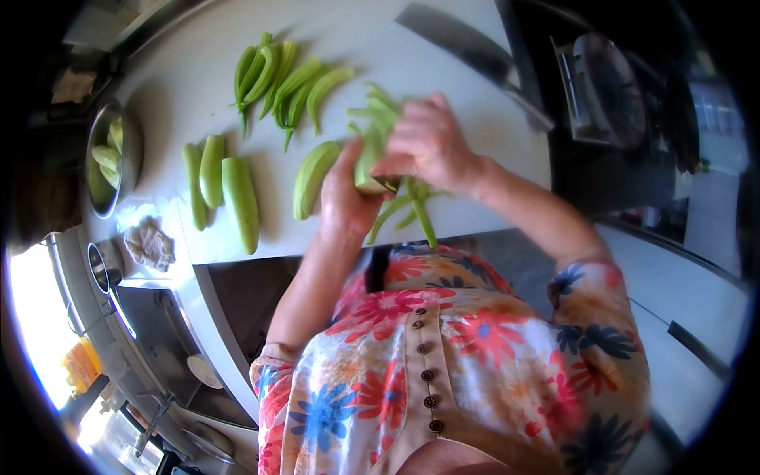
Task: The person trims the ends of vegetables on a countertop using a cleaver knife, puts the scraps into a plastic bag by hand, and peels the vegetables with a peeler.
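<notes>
My left hand is closed round a pale green zucchini, held up over the white counter. My right hand is curled against its other side, blurred by motion. A small dark tool shows under its fingers; its kind is hard to make out. Strips of green peel lie below the hands, and more pale green strips lie beyond them. Just left of my left hand rests another zucchini piece. Farther left are several zucchini side by side.
Slender green vegetables resembling long peppers lie at the back of the counter. A steel bowl holding pale green pieces and a crumpled bag are at left. A dark, flat, blade-like object lies back right. A faucet is lower left.
</notes>
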A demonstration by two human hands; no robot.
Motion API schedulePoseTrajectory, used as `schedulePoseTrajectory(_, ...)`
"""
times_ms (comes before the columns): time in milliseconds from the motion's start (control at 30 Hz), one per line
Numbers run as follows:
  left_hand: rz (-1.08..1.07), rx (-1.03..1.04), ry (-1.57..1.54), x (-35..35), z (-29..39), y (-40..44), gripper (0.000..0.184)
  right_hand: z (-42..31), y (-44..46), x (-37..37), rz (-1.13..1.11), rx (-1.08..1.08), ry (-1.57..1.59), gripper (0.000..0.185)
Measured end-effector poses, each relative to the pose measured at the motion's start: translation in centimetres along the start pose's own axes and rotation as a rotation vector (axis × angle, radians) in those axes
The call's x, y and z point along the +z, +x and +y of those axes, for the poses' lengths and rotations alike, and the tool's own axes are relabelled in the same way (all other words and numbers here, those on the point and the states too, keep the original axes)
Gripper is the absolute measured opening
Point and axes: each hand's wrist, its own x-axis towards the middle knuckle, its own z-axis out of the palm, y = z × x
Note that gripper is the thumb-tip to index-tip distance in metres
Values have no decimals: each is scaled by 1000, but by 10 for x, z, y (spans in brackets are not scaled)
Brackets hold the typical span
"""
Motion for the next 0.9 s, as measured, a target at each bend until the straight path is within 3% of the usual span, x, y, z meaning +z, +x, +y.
schedulePoseTrajectory(267,-117,-93,145,1,-8,-21,36,50,-12,15,-12,88,-41,45)
schedulePoseTrajectory(367,-156,-131,139,4,-2,-30,46,76,-22,9,-107,305,-114,46)
schedulePoseTrajectory(467,-158,-93,71,-5,3,-20,53,61,-18,-3,-90,247,-117,43)
schedulePoseTrajectory(767,94,54,4,11,-1,-5,30,-6,-8,-4,-12,59,19,41)
schedulePoseTrajectory(900,6,-23,-52,-3,-4,0,28,-1,-7,-3,-29,22,-12,41)
